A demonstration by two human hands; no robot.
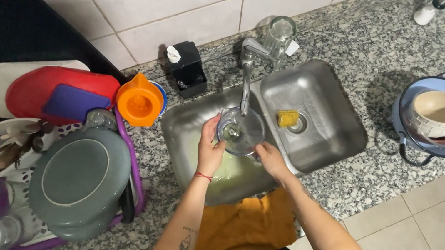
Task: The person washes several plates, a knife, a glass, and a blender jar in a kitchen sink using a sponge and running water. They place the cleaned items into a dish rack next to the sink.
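Clear glass blender jar (pixel 240 131) sits under the faucet (pixel 246 81) mid-rinse, left hand (pixel 210 148) clamped at nine o'clock, right hand (pixel 272 159) gripping at four; next likely calls for tipping it over the steel sink (pixel 328 94).

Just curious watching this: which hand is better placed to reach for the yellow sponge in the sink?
Probably the right hand. It sits on the side of the clear container nearer the yellow sponge, while the left hand grips the container's far side.
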